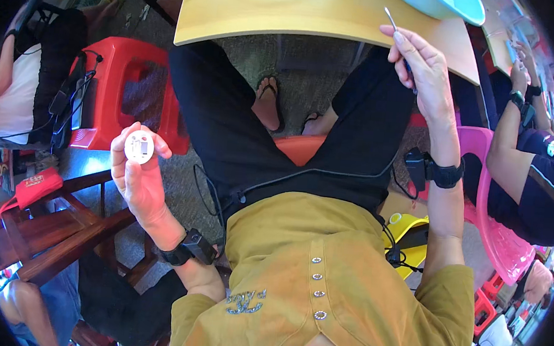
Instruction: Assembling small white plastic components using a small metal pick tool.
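My left hand (140, 187) is raised off to the left, its fingers and thumb closed around a small round white disc (139, 147). The disc's face has small cut-outs and a greyish rectangular part on it. Over the right end of the yellow table (269, 19), my right hand (429, 77) grips a slim tool (389, 16) with a thin metal shaft pointing up and to the left. Part of its dark handle shows below the fingers; its exact kind I cannot make out. The two hands are far apart.
A light-blue basin (443, 5) stands at the table's far right. Red plastic stool (105, 88) and wooden furniture (57, 240) are on the left. A pink chair (491, 222) and a co-worker (525, 166) are on the right. A black cable (316, 171) crosses my lap.
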### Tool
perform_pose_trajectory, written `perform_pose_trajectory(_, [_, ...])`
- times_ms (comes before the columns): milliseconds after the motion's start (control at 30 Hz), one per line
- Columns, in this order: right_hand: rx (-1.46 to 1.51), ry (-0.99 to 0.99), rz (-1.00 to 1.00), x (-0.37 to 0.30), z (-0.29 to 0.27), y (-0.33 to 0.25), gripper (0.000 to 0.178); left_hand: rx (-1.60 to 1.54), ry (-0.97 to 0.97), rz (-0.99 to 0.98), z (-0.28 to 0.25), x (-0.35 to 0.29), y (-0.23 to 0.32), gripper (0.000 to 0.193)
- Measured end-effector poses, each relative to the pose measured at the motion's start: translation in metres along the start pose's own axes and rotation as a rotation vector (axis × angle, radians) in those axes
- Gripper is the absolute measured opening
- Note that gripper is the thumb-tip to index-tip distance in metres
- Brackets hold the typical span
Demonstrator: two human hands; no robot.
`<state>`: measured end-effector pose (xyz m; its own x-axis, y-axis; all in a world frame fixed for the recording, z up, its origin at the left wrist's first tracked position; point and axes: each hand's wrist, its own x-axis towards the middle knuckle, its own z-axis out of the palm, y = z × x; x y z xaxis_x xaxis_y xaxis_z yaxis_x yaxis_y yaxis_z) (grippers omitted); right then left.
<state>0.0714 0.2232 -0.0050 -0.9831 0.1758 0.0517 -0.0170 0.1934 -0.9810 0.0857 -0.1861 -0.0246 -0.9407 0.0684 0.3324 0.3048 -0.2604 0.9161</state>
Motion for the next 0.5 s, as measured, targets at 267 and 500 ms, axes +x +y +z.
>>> perform_pose_trajectory(267, [-0.079, 0.02, 0.045, -0.005, -0.003, -0.007, 0.028, -0.098, 0.037, 0.041, -0.007, -0.002, -0.005, 0.054])
perform_pose_trajectory(500, [-0.116, 0.029, 0.05, -0.006, -0.008, -0.012, 0.029, -0.16, 0.015, 0.04, -0.011, -0.002, -0.011, 0.053])
